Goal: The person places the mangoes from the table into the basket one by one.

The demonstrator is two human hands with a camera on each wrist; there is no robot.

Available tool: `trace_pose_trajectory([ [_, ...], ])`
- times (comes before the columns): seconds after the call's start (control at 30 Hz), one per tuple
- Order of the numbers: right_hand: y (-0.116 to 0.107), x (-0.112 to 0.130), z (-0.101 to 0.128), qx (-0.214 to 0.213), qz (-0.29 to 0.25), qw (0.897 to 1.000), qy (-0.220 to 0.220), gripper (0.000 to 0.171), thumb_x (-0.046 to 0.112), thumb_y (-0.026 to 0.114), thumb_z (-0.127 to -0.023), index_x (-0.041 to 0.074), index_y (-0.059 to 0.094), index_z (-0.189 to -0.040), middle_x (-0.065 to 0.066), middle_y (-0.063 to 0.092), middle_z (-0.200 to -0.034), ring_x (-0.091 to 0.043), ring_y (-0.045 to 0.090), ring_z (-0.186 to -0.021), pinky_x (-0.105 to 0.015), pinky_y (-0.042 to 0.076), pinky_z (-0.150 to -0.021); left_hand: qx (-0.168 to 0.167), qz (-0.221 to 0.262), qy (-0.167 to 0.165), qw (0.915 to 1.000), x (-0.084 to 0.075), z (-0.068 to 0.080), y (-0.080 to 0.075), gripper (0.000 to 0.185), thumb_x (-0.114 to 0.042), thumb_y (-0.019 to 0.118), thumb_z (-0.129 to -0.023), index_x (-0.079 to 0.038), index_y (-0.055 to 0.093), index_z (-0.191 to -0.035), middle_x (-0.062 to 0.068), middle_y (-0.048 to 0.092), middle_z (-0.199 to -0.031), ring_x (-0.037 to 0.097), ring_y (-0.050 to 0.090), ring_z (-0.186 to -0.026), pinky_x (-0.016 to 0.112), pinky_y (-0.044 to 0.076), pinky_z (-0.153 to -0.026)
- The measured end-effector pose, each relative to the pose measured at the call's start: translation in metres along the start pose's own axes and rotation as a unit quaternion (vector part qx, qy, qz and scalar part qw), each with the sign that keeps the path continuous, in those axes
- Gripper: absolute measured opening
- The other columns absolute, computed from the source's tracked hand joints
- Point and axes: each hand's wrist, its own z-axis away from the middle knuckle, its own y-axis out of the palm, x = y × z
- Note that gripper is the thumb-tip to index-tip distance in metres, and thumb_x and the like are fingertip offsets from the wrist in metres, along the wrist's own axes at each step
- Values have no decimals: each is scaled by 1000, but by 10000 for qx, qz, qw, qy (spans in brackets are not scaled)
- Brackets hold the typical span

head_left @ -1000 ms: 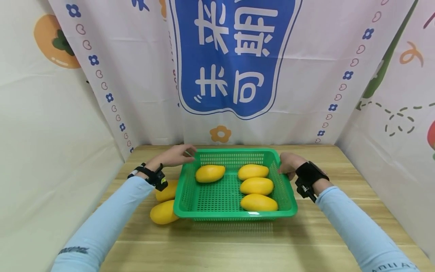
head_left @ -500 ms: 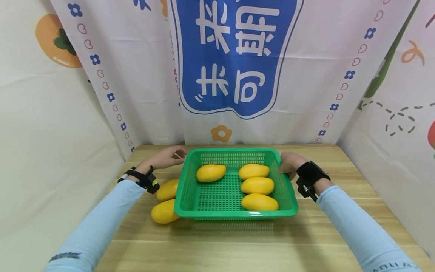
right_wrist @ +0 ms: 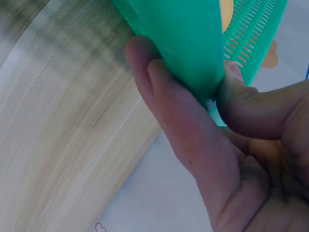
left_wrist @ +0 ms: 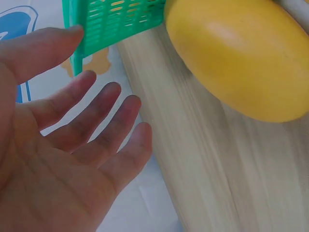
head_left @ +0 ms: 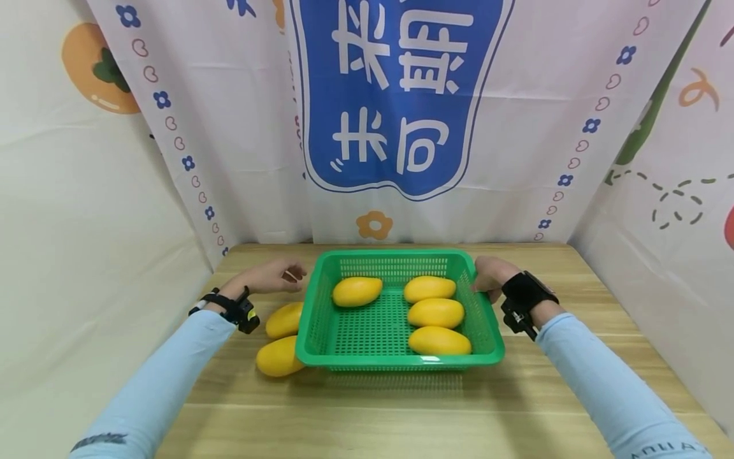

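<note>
A green plastic basket [head_left: 401, 361] holds several yellow mangoes: one mango [head_left: 357, 292] at the left and a column of others, such as the middle mango [head_left: 436, 313], along the right wall. My right hand [head_left: 490, 276] grips the basket's right rim; in the right wrist view the thumb [right_wrist: 251, 108] is inside the rim and fingers lie outside. My left hand [head_left: 278, 276] is off the left rim, fingers loosely bent, holding nothing. Below it on the table lie two more mangoes, the farther mango [head_left: 283, 320] and the nearer mango [head_left: 278, 357], partly hidden by the basket's left side.
The wooden table [head_left: 344, 427] meets a printed white cloth [head_left: 258, 146] hung behind it. More cloth walls stand at the left and right. A big mango [left_wrist: 246, 53] fills the upper right of the left wrist view.
My left hand has moved left and slightly down, away from the basket's left rim. The right hand keeps its grip, and the basket and mangoes stay put.
</note>
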Motion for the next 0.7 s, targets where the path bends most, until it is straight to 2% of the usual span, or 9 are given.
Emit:
trace_pose_trajectory([
  [0.23, 1, -1, 1, -17, -125, 9999, 28, 13, 6, 61, -98, -5, 62, -91, -10, 64, -78, -14, 66, -62, -31, 63, -66, 401, 105, 27, 9991, 11, 3, 4, 46, -16, 62, -98, 10, 49, -134, 33, 52, -135, 45, 55, -124, 52, 49, -105],
  [0.43, 1, 1, 1, 14, -203, 9998, 85, 12, 6, 61, -98, -5, 61, -95, -9, 64, -80, -13, 67, -62, -30, 63, -66, 578, 202, -165, 9980, 17, 7, 8, 50, -16, 64, -97, 11, 47, -136, 33, 50, -137, 46, 53, -126, 51, 49, -106],
  [0.7, 0, 1, 1, 11, -48, 10000, 51, 13, 7, 61, -99, -3, 61, -91, -7, 61, -75, -12, 63, -58, -26, 61, -61, 715, 143, -245, 9970, 23, 10, 13, 56, -24, 63, -99, 12, 45, -138, 33, 51, -136, 46, 54, -124, 51, 50, -104],
])
